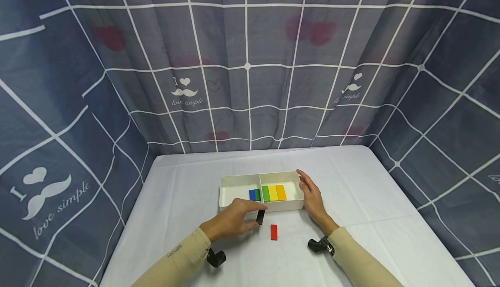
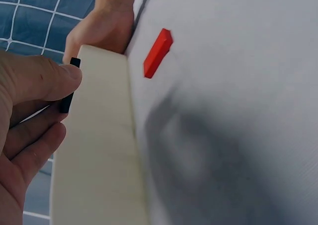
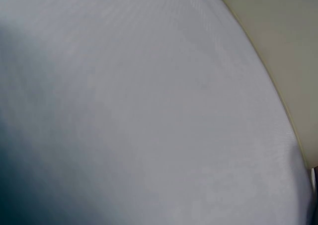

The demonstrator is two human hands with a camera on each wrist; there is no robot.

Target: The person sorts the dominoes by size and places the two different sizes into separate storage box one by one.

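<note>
My left hand (image 1: 231, 219) pinches a small black block (image 1: 260, 217) between thumb and fingers, just in front of a white two-compartment box (image 1: 238, 177). In the left wrist view, the black block (image 2: 70, 86) shows on edge near the box's front wall (image 2: 102, 135). My right hand (image 1: 315, 201) rests against the box's right end, its fingers reaching toward the back corner. On the cloth in front lies a red block (image 1: 274, 232). Inside the box, a blue block (image 1: 252, 195) and a dark green block (image 1: 257, 194) lie left of the divider. Right of it lie green (image 1: 266, 193), yellow (image 1: 273, 193) and orange-yellow (image 1: 281, 192) blocks.
A white cloth (image 1: 187, 191) covers the table. Dark grey-blue curtains (image 1: 226, 87) with white grid lines hang behind and on both sides. The right wrist view holds mostly blurred cloth, plus a strip of the box wall (image 3: 283, 41).
</note>
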